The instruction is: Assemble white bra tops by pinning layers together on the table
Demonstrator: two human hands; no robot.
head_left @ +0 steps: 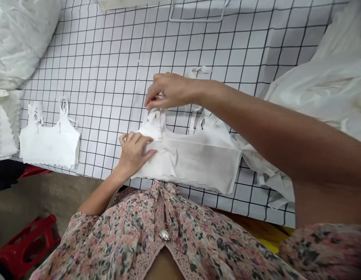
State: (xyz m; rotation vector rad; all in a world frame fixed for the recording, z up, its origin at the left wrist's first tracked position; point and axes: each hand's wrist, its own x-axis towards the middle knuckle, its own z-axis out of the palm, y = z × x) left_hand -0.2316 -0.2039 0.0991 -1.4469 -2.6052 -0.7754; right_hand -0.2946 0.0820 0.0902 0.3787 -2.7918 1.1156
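Grid-ruled white mat (104,70) covers our work surface, with a white fabric heap (323,105) at its right edge, a scallop-edged fabric stack (3,124) at its left edge, and a red plastic stool (25,241) on the floor below. We have a white cropped camisole top (194,163) lying flat on the mat, right in front of our floral blouse (124,233), and a second white top (48,144) lies well apart to the left.

Our camisole looks light, thin and soft, so we judge that it will slide, crease and stretch easily. Its narrow shoulder strap (152,120) seems too limp to guide it alone, so a flat palm on the body, or a pinch near the seam, looks like the surest hold.

Our left hand (133,153) lies open and flat on the upper left of the body, pressing down. Our right arm (270,132) reaches across above it, and our right hand (168,91) curls over the strap ends, its fingertips close together; we cannot tell whether they actually pinch the fabric.
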